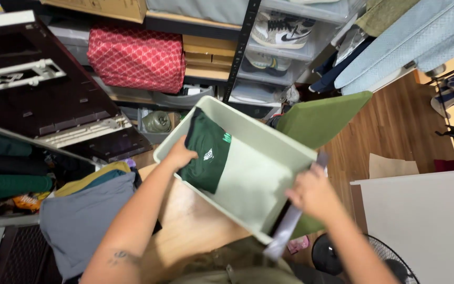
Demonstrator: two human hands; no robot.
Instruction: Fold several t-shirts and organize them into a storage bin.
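A pale green plastic bin [269, 158] lies tilted on a wooden surface [190, 226] in front of me. Inside it, against its left wall, rests a folded dark green shirt [208, 150] with a small white logo. My left hand [178, 156] presses on the left edge of that shirt inside the bin. My right hand [311, 193] grips the bin's right rim, where a grey strap-like piece [290, 223] runs down along the edge.
A pile of folded clothes [88, 210] sits at left, grey on top. Shelves behind hold a red patterned bag [137, 58], boxed sneakers [282, 31] and clear drawers. A green cushion [324, 118], a white board [421, 221] and a black fan [374, 260] stand at right.
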